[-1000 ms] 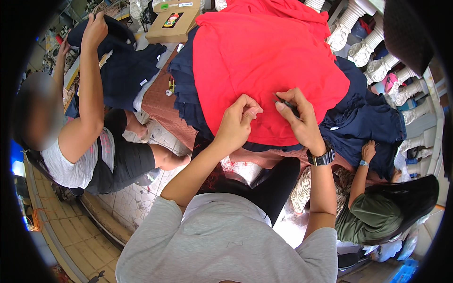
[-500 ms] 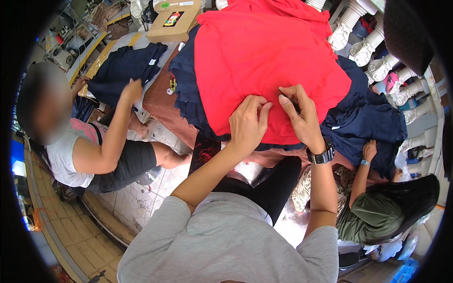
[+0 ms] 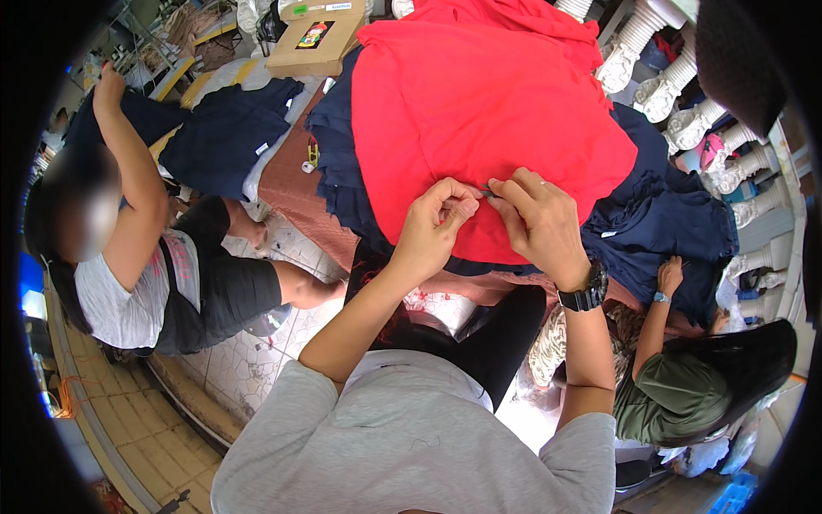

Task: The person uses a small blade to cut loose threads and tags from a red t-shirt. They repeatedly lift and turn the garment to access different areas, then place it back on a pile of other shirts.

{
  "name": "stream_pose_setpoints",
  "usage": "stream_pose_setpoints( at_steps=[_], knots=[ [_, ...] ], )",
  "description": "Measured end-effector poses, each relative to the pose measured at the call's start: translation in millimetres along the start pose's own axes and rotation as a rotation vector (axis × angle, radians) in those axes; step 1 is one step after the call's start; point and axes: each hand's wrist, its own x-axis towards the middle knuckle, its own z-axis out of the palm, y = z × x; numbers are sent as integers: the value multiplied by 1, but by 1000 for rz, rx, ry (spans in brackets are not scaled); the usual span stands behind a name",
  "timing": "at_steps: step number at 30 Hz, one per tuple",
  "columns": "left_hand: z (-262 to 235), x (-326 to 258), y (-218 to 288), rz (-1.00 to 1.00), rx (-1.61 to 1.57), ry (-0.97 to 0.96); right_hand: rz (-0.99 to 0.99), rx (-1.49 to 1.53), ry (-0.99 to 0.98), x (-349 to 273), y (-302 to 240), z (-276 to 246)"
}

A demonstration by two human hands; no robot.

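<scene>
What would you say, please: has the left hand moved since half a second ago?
Yes, the left hand has shifted slightly to the left, judged against the cardboard box, which stays in place.

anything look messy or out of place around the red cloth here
Slightly: what looks like a loose dark thread lies on the grey shirt, and red scraps, apparently thread, show below the near edge of the red cloth, like stray litter. The cloth is rumpled, but no tear or stain is visible.
</scene>
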Motion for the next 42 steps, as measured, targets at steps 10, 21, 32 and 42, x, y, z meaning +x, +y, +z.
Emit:
stream_pose_setpoints(
  at_steps=[10, 21, 32, 42],
  knots=[
    [-22, -25, 39, -132, 685, -558, 191, 220, 40, 0, -3, -2],
    [-77, -38, 5, 361, 562, 79, 527, 484, 149, -16, 11, 3],
    [-105, -131, -29, -151, 817, -313, 823, 655, -71, -68, -64, 49],
    [-39, -44, -28, 326, 578, 230, 1005, 1115, 312, -66, -70, 89]
  ],
)
